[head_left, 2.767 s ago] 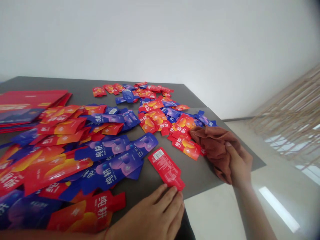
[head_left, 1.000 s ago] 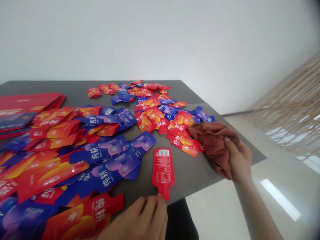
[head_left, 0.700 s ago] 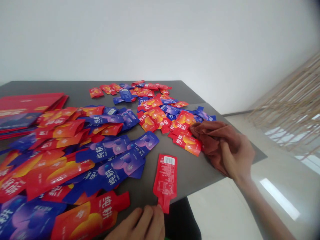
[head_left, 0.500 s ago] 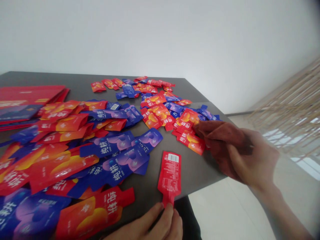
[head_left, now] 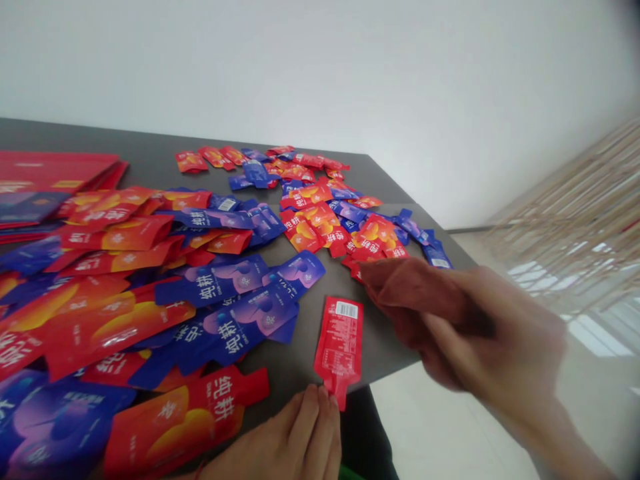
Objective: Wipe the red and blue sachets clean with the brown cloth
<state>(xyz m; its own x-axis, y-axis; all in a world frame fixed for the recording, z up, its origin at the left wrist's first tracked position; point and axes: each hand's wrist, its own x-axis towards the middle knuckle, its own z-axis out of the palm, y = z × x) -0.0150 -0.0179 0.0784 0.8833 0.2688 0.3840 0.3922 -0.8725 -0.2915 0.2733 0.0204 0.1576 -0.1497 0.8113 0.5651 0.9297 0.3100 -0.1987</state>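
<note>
A red pouch (head_left: 340, 340) lies back side up at the table's near edge, its barcode at the far end and its narrow neck toward me. My left hand (head_left: 295, 433) is closed at that neck, fingertips pressed together against its left side. In my right hand (head_left: 505, 347) is a bunched reddish-brown cloth (head_left: 410, 293), held just right of the red pouch and apart from it. The cloth covers part of the near end of a pile of red and blue pouches (head_left: 375, 237). Motion blurs the right hand slightly.
Overlapping red and blue pouches (head_left: 215, 283) cover the left of the dark grey table (head_left: 305, 320). Flat red bags (head_left: 60, 170) are stacked at the far left. A white wall (head_left: 300, 73) stands behind, and thin bamboo-like sticks (head_left: 565, 193) are on the right.
My right hand has brought the cloth left and nearer, away from the pile and toward the single red pouch. My left fingers have shifted slightly left at the pouch's neck.
</note>
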